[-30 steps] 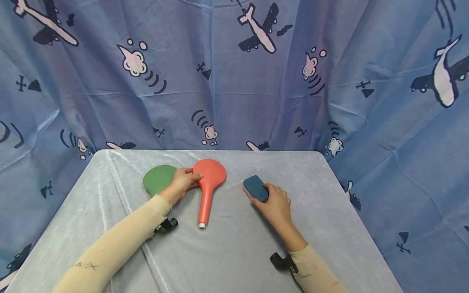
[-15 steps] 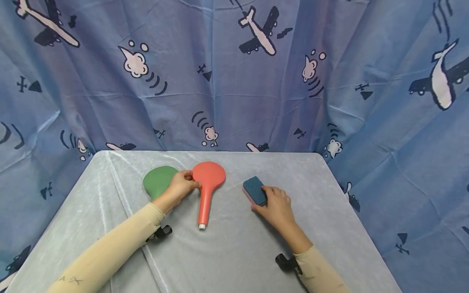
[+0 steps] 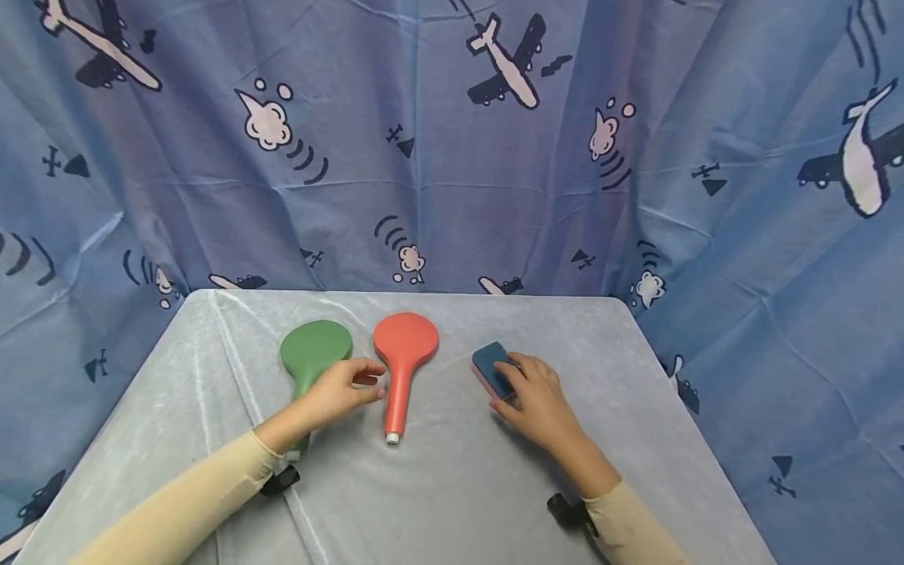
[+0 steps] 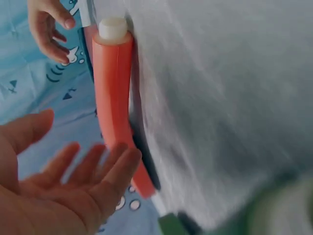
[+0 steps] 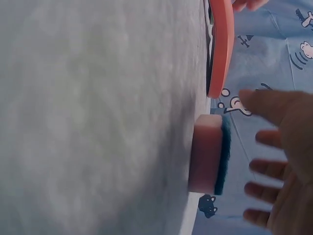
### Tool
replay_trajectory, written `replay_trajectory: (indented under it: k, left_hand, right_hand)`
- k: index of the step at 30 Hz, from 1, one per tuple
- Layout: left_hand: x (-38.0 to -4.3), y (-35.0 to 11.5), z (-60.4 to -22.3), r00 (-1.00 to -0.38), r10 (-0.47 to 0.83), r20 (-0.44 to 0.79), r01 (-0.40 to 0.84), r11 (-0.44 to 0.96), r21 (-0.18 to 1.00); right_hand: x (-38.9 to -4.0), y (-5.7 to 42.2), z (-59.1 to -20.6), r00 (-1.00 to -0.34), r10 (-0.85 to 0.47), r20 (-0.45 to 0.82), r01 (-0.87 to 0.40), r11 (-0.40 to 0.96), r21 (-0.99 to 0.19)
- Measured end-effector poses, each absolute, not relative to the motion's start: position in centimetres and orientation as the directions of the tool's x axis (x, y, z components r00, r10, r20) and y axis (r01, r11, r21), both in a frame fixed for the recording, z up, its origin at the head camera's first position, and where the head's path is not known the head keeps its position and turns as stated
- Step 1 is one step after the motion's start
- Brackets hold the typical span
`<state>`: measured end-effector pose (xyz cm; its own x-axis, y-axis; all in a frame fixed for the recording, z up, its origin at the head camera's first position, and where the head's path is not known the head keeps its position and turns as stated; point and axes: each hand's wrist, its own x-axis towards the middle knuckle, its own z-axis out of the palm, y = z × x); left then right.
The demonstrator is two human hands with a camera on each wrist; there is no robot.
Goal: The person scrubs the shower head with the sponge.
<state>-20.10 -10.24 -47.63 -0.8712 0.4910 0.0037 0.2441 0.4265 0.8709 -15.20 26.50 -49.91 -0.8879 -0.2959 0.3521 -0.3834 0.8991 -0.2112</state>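
A red paddle-shaped thing with a white tip on its handle lies on the table. Left of it is a similar green one, its handle partly hidden by my left hand. That hand is beside the red handle, fingers loosely spread and holding nothing. In the left wrist view, its fingers overlap the red handle. On the right lies a sponge, pink below with a dark blue-green scouring layer on top. My right hand hovers over its near end; the right wrist view shows the fingers apart from the sponge.
A light grey cloth covers the table. Behind and around it hangs a blue curtain printed with airplanes. A black wrist camera sits on each forearm, over beige sleeves.
My left hand has let go of the red paddle and drawn back towards me and left, uncovering more of the green one. My right hand has released the sponge and pulled slightly back.
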Motion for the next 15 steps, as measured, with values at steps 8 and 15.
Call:
replay_trajectory:
  k: [8,15]
  left_hand:
    - [-17.0,-13.8,-46.4,-0.792,0.575,0.207,0.566,0.564,0.601]
    - [-15.9,-17.7,-45.1,-0.786,0.563,0.257,0.612,0.649,0.451]
  right_hand:
    - [-14.7,27.3,-48.7,-0.777,-0.501,0.38,-0.566,0.821,-0.077]
    - [-13.8,29.4,-48.0,-0.759,-0.505,0.412,-0.565,0.824,-0.032]
